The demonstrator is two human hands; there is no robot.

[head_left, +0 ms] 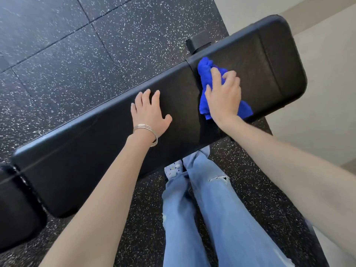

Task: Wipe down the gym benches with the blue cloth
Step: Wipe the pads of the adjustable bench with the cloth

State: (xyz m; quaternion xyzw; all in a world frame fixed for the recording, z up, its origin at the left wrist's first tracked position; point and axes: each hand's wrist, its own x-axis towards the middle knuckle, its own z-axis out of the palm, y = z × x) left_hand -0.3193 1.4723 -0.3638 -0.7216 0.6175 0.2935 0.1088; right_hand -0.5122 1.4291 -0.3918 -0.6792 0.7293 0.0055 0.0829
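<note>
Pressing on the bench (92,151), the right hand (224,95) grips the bunched cloth (205,74), fingers curled into its folds. The cloth lies on the pad top, just beside the seam (192,74) between the long pad and the short one, at about 2 o'clock from the middle of the view. Blue folds stick out at 11 o'clock and 5 o'clock of the hand. The left hand (149,110) lies flat on the long pad, fingers straight and slightly spread, holding nothing. It sits at 8 o'clock of the right hand, apart from the cloth. Thin bangles (146,129) circle the left wrist. The bench runs from 8 o'clock to 2 o'clock. Speckled floor (77,54) fills 11 o'clock, jeans (221,218) stand at 6 o'clock, and a pale wall (327,54) is at 3 o'clock.
</note>
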